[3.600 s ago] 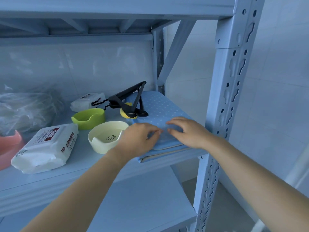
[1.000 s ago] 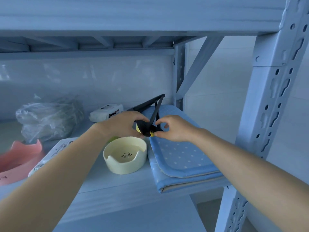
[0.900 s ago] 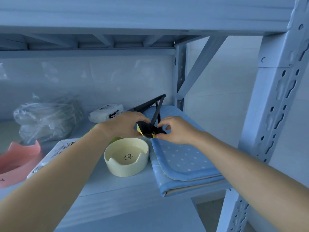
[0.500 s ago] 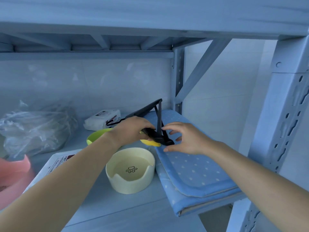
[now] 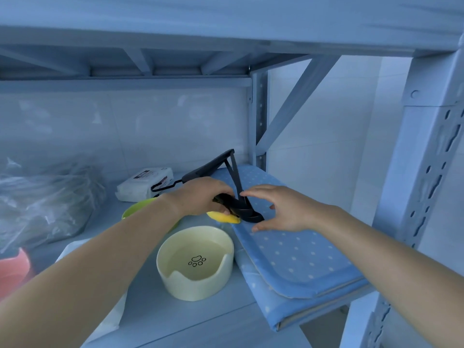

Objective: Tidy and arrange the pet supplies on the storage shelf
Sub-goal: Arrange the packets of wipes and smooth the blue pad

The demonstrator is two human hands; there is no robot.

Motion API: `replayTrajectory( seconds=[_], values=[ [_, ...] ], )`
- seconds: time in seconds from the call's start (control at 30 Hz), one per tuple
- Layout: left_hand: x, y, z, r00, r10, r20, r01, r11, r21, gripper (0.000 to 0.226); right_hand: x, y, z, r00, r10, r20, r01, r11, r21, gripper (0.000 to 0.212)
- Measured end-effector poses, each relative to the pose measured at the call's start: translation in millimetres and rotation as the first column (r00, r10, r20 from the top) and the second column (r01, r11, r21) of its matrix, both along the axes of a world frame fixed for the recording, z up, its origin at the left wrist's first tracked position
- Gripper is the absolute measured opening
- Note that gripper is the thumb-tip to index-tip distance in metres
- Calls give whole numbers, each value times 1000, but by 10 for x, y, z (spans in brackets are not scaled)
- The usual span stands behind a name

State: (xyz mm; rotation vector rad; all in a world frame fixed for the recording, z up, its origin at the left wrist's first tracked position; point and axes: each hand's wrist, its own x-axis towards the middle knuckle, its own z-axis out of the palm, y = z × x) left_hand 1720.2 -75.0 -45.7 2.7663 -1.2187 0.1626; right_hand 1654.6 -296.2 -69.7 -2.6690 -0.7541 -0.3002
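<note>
So the left hand (image 5: 200,197) is gripping the low end of the black plastic hinged scooper tool (image 5: 211,167), fingers wrapped round its bottom arm. The tool is sitting at the back of the grey metal shelf (image 5: 175,320), over the near-left edge of the folded blue polka-dot fabric mat (image 5: 296,252). Its long axis is running from front-right to back-left, wire loop end pointing back-left toward the white wipes pack (image 5: 145,182), and one arm is sticking up to a peak. The right hand (image 5: 283,209) is hovering just beside it, fingers loose and spread, grasping nothing. The cream paw-print bowl (image 5: 195,285) is sitting in front.
</note>
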Motion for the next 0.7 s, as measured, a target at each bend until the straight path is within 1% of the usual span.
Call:
replayTrajectory(
  seconds=[0.13, 0.2, 0.33, 0.4, 0.47, 0.53, 0.6, 0.7],
  values=[
    [50, 10, 51, 1000, -5, 3, 5, 995, 99, 22, -24, 57, -27, 992, -2, 125, 15, 995, -102, 67],
    [75, -10, 67, 999, -18, 49, 12, 991, 130, 16, -36, 83, -62, 990, -6, 140, 20, 995, -100, 65],
    [116, -60, 112, 993, -41, 114, 17, 979, 204, 8, -73, 104, -105, 991, -36, 131, 42, 998, -40, 66],
    [140, -81, 146, 990, -35, 139, 6, 979, 203, 6, -80, 113, -80, 989, -46, 141, 46, 999, 3, 66],
    [158, -102, 190, 986, -23, 163, -7, 984, 177, 8, -101, 132, -14, 987, -67, 143, 56, 996, 75, 62],
    [159, -149, 241, 980, -30, 196, -4, 985, 170, 10, -140, 132, 56, 976, -63, 211, 38, 992, 122, 52],
    [142, -223, 299, 973, -54, 226, 10, 982, 188, 10, -194, 91, 95, 957, -57, 283, 20, 991, 132, 45],
    [83, -393, 379, 959, -107, 262, 43, 970, 237, 10, -312, -58, 74, 941, -94, 326, 35, 983, 180, 43]
  ],
)
